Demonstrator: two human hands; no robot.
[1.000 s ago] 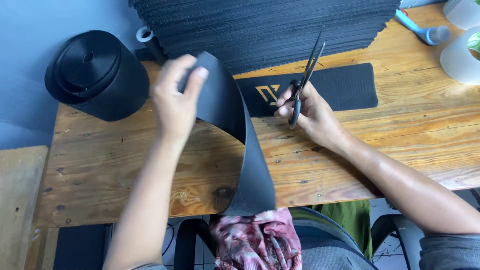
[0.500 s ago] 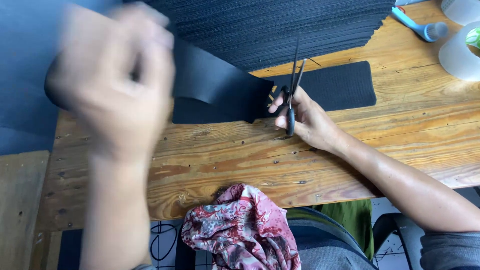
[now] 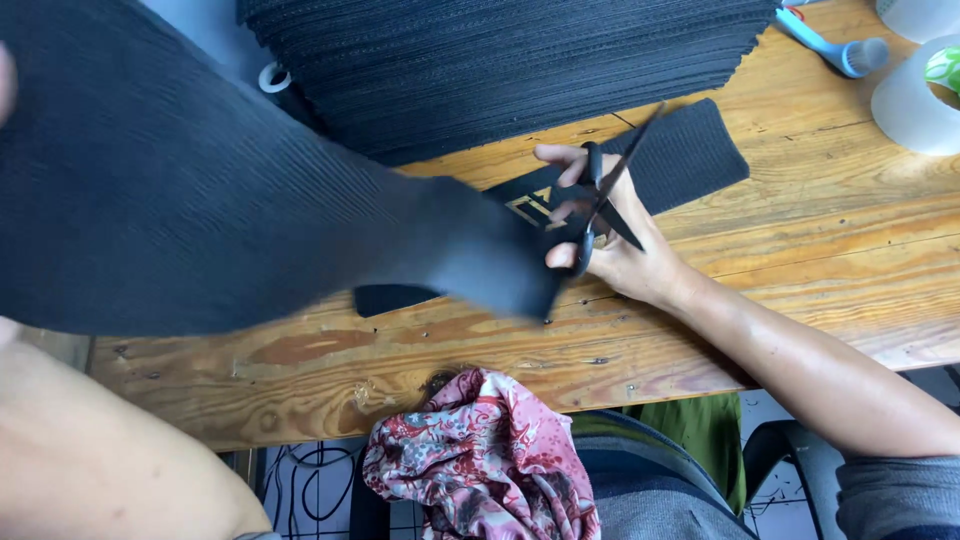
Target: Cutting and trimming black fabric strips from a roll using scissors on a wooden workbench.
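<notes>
A ribbed black fabric strip (image 3: pixel 250 230) sweeps blurred across the frame's nine o'clock side. The left hand is hidden, so its grip cannot be told. The right hand (image 3: pixel 610 245) grasps black scissors (image 3: pixel 600 205) over a flat black piece (image 3: pixel 690 150) on the wooden table (image 3: pixel 800 260). At twelve o'clock sits a stacked fabric pile (image 3: pixel 500 60).

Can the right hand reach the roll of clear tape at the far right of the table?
Probably yes: only bare wood lies between the right hand and the tape roll, but that hand holds scissors.
</notes>
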